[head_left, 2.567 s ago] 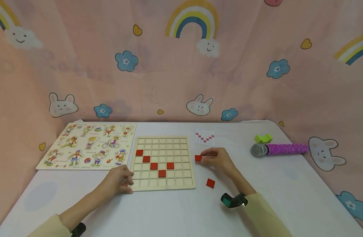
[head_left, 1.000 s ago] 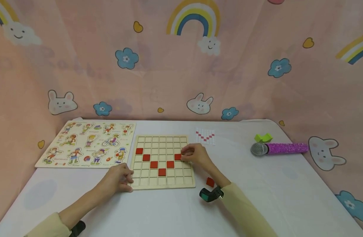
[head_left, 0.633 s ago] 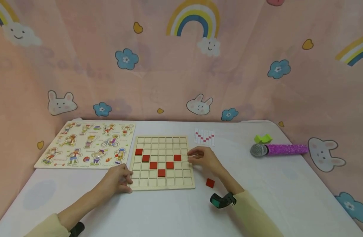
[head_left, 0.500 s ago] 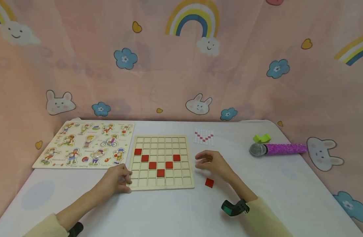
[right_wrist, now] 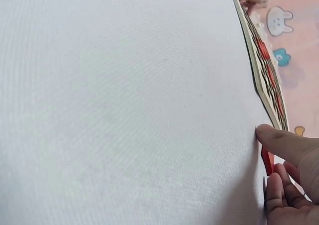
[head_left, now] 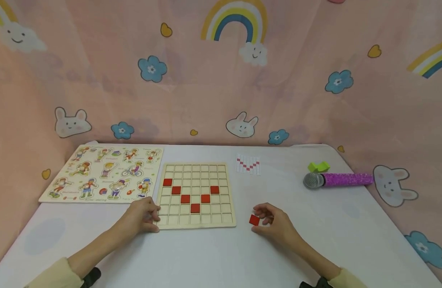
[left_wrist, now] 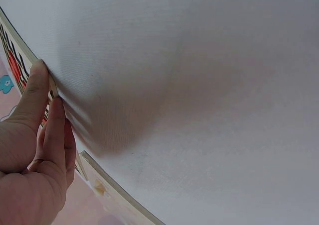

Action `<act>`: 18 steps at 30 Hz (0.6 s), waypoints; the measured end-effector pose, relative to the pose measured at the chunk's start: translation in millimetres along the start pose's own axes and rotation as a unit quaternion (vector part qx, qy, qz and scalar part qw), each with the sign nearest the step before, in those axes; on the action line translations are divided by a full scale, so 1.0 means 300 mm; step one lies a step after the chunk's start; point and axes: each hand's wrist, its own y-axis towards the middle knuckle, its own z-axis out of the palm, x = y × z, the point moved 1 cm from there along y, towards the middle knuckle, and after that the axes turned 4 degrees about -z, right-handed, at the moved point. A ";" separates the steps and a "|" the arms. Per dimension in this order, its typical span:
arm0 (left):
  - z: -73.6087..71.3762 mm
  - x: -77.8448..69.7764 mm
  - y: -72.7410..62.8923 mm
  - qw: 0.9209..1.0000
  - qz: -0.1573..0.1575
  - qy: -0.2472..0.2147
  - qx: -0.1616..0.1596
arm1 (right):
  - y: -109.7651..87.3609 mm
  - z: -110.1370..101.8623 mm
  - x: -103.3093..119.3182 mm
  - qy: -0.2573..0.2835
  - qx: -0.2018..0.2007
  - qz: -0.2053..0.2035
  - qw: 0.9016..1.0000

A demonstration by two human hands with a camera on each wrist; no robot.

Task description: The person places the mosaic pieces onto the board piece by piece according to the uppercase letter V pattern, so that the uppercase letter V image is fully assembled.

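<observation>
A pale wooden grid board (head_left: 214, 219) lies on the table, with several red square tiles set in its cells in a V shape. My left hand (head_left: 139, 214) grips the board's near left corner, thumb at the front edge and fingers along the left side. Right of the board, my right hand (head_left: 276, 224) has thumb and fingers around a loose red square tile (head_left: 254, 220), pinching it at the tabletop. In the right wrist view, the red tile (right_wrist: 268, 160) shows between thumb and fingertips. The left wrist view catches the board only edge-on, partly behind the left hand (left_wrist: 42, 145).
A small printed card (head_left: 248, 164) with a red V pattern lies behind the board. A wooden picture puzzle (head_left: 109, 182) sits at the back left. To the right are a purple glittery microphone (head_left: 347, 179) and a lime-green wavy piece (head_left: 318, 167). A patterned curtain (head_left: 192, 100) hangs behind.
My right hand set a red tile into the board's right part, let go, then moved right and toward me to the last loose tile. The left hand stayed on the board.
</observation>
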 end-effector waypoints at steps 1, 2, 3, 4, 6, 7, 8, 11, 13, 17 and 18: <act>-0.001 0.001 0.000 1.000 0.001 0.001 0.000 | -0.002 0.000 0.000 -0.002 0.001 -0.009 1.000; -0.002 0.001 0.000 1.000 0.002 0.002 -0.001 | -0.003 -0.002 0.001 -0.003 0.003 -0.019 1.000; -0.002 0.002 -0.001 1.000 0.002 0.003 -0.001 | -0.004 -0.005 0.001 -0.003 0.006 -0.028 1.000; -0.002 0.002 0.000 1.000 0.003 0.004 -0.001 | -0.006 -0.010 0.000 -0.002 0.009 -0.036 0.999; -0.001 0.001 0.000 1.000 0.004 0.003 -0.001 | -0.008 -0.021 -0.001 0.000 0.016 -0.047 0.999; -0.002 0.000 0.000 1.000 0.005 0.003 -0.001 | -0.008 -0.026 -0.002 0.000 0.020 -0.052 0.998; -0.002 0.000 0.000 1.000 0.006 0.002 -0.002 | -0.007 -0.030 -0.002 0.002 0.021 -0.055 0.998; -0.001 0.000 0.001 1.000 0.009 -0.001 -0.002 | -0.005 -0.042 -0.005 0.012 0.021 -0.062 0.998; 0.000 0.000 0.003 1.000 0.010 0.000 -0.002 | 0.001 -0.049 -0.004 0.019 0.018 -0.063 0.998; 0.001 0.001 0.003 1.000 0.000 0.006 -0.003 | 0.031 -0.055 0.003 0.023 0.006 -0.047 0.999; 0.001 0.000 0.003 1.000 -0.001 0.009 -0.004 | 0.041 -0.055 0.007 0.026 0.001 -0.039 0.999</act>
